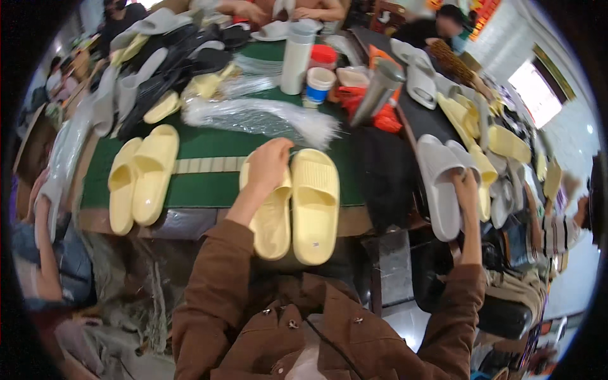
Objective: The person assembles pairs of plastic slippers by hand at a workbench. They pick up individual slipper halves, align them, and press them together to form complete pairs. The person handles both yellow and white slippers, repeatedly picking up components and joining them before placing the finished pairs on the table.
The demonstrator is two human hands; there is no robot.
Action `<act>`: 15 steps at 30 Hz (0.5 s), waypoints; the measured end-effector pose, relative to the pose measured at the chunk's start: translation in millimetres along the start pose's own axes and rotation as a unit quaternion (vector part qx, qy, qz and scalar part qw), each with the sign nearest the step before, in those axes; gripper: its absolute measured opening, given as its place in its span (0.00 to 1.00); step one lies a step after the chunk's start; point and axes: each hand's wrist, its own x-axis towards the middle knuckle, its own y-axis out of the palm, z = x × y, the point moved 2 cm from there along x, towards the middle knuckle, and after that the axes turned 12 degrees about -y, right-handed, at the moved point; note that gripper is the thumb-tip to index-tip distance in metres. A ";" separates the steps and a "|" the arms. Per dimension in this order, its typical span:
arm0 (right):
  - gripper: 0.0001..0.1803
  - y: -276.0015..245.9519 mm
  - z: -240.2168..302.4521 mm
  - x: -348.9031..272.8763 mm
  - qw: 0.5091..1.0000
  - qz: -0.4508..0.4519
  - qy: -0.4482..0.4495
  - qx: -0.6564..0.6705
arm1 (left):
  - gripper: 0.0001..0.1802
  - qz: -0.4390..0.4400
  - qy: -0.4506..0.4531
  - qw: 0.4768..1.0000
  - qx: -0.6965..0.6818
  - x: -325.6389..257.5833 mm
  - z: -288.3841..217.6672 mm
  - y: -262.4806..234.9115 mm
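Note:
My left hand (271, 166) is closed over the strap area of a pale yellow slide slipper (271, 231) at the table's front edge, hiding much of its upper part. Right beside it lies the matching yellow slipper (315, 218), with a small sticker on its heel. Off to the right, my right hand (467, 187) grips a pair of grey slippers (437, 180), its fingers partly hidden by them. Another yellow pair (144, 177) lies on the left of the green mat (209, 193). Between the yellow pairs runs a pale strip of small squares (206, 165).
Clear plastic bags (259, 117) lie behind the slippers, near a white tumbler (296, 60), a blue-and-white tub (318, 85) and a grey tumbler (378, 92). Slippers are heaped at back left and along the right. Other people work around the table; one person's hands (253, 11) show across it.

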 end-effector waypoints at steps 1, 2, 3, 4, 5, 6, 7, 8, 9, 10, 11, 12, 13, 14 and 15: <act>0.22 -3.8 7.6 2.2 0.999 0.027 -0.015 0.036 | 0.08 -0.026 0.031 0.999 0.006 -1.1 0.5 -3.2; 0.22 -8.0 5.0 -1.2 0.997 0.037 -0.021 0.070 | 0.07 -0.041 0.060 0.997 0.028 -0.1 -5.4 -5.2; 0.22 -8.9 3.6 -3.0 0.993 0.047 -0.027 0.104 | 0.07 -0.055 0.088 0.993 0.051 -0.7 -11.9 -10.1; 0.20 -12.4 4.2 -4.4 0.991 0.068 -0.041 0.112 | 0.06 -0.058 0.105 0.992 0.024 -0.7 -21.0 -13.8; 0.18 -12.7 9.3 -5.2 0.992 0.076 -0.029 0.097 | 0.06 -0.065 0.107 0.992 0.019 -3.4 -31.4 -22.4; 0.17 -13.5 16.1 -7.2 0.994 0.072 -0.054 0.061 | 0.06 -0.072 0.109 0.991 0.014 -9.2 -41.2 -31.5; 0.15 -16.6 25.1 -7.5 0.995 0.065 -0.078 0.022 | 0.05 -0.079 0.114 0.990 0.006 -15.2 -48.7 -39.6; 0.15 -16.2 22.0 -8.1 0.995 0.055 -0.079 0.009 | 0.08 -0.070 0.133 0.989 -0.007 -22.4 -54.4 -42.2; 0.14 -14.2 17.2 -8.3 0.996 0.046 -0.079 -0.004 | 0.09 -0.050 0.112 0.992 0.019 -34.5 -58.2 -45.0; 0.14 -13.9 12.9 -10.6 0.996 0.037 -0.077 -0.017 | 0.11 -0.027 0.091 0.995 0.045 -51.2 -72.9 -55.0; 0.14 -12.9 14.2 -10.6 0.996 0.030 -0.083 -0.017 | 0.14 -0.004 0.067 0.995 0.073 -68.7 -81.9 -63.3; 0.14 -12.5 18.1 -9.8 0.996 0.024 -0.089 -0.020 | 0.16 0.012 0.064 0.991 0.115 -84.9 -84.1 -66.9; 0.14 -12.5 20.8 -10.0 0.995 0.017 -0.094 -0.022 | 0.19 0.029 0.061 0.985 0.156 -99.6 -85.4 -69.2; 0.14 -11.7 23.1 -9.2 0.995 0.017 -0.091 -0.024 | 0.22 0.042 0.059 0.978 0.198 -111.3 -85.8 -69.9; 0.15 -11.0 24.8 -9.1 0.996 0.018 -0.087 -0.027 | 0.23 0.053 0.055 0.975 0.207 -120.5 -84.7 -67.3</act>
